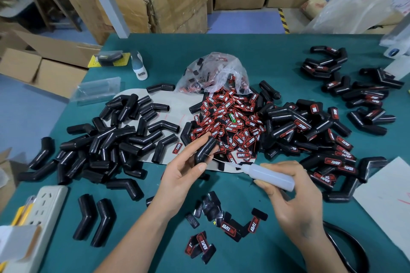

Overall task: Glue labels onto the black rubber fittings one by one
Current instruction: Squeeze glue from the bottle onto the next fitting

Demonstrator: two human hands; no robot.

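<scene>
At frame centre, a black fitting [205, 148] is gripped upright by left hand [180, 175]; glue bottle [269, 176], squeezed in right hand [292, 197], is aimed leftward at it.

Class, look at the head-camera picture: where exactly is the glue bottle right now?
The glue bottle is in the right hand, low and right of centre, its thin nozzle pointing left toward the black fitting held in the left hand.
</scene>
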